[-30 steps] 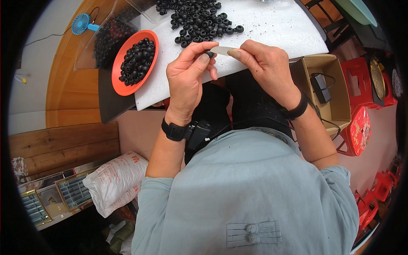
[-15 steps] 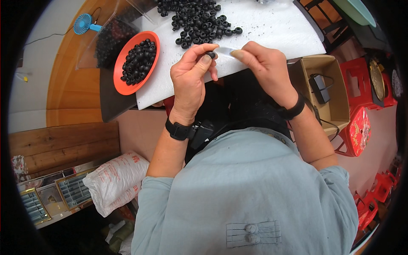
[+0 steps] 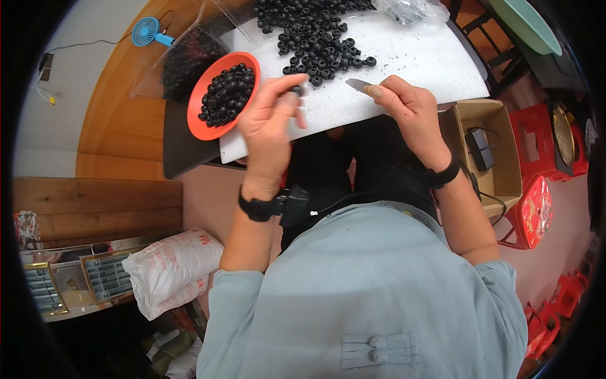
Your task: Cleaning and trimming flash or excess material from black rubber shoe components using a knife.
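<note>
My left hand (image 3: 270, 129), smeared by motion, pinches a small black round part (image 3: 297, 91) between thumb and forefinger, just right of the orange-red bowl (image 3: 197, 124). That bowl holds many black parts (image 3: 228, 95) like it, round with a hole. My right hand (image 3: 413, 114) is closed on a small knife (image 3: 358, 84); its blade points left and stands apart from the left hand, while the fingers hide its handle. Beyond both hands, a heap of loose black parts (image 3: 322, 50) lies on a white foam sheet (image 3: 435, 63).
A clear bin (image 3: 192, 63) of black parts stands behind the bowl, near a blue fan (image 3: 146, 31). Clear plastic wrap (image 3: 413, 11) lies at the sheet's far edge. An open cardboard box (image 3: 505, 180) with a black device sits right, beside red stools (image 3: 532, 211).
My left hand has moved left toward the bowl with the black part, away from the knife. My right hand has separated from it, the blade now lower and in the open. The view has shifted slightly.
</note>
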The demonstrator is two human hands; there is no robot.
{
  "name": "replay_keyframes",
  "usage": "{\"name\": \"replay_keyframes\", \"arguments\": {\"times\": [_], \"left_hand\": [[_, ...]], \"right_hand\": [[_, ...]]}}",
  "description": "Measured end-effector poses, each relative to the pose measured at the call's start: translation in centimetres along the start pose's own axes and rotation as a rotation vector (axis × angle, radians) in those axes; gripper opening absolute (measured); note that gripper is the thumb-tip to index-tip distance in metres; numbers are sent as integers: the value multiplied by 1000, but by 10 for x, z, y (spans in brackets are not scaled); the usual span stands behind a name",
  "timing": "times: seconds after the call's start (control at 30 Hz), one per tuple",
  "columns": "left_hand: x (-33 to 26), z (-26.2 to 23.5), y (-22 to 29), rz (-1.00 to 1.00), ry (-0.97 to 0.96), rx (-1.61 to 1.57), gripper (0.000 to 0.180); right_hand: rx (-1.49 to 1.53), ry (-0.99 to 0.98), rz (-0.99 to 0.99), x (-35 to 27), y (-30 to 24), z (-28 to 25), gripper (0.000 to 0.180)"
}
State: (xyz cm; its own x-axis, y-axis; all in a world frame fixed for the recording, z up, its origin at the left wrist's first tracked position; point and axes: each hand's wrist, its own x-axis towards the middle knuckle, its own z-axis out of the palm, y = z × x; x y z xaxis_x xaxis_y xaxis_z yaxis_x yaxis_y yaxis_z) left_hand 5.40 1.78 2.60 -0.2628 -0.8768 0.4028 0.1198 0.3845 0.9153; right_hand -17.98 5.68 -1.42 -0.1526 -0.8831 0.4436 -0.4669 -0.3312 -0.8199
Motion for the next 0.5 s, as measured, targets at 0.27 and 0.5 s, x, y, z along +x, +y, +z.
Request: {"name": "replay_keyframes", "arguments": {"times": [0.27,0.5], "left_hand": [[42,-69,27,198,152,842,23],[60,33,1,503,-183,936,18]], "right_hand": [[-34,32,-40,-3,-4,0,33],[255,173,123,4,-4,-37,36]]}}
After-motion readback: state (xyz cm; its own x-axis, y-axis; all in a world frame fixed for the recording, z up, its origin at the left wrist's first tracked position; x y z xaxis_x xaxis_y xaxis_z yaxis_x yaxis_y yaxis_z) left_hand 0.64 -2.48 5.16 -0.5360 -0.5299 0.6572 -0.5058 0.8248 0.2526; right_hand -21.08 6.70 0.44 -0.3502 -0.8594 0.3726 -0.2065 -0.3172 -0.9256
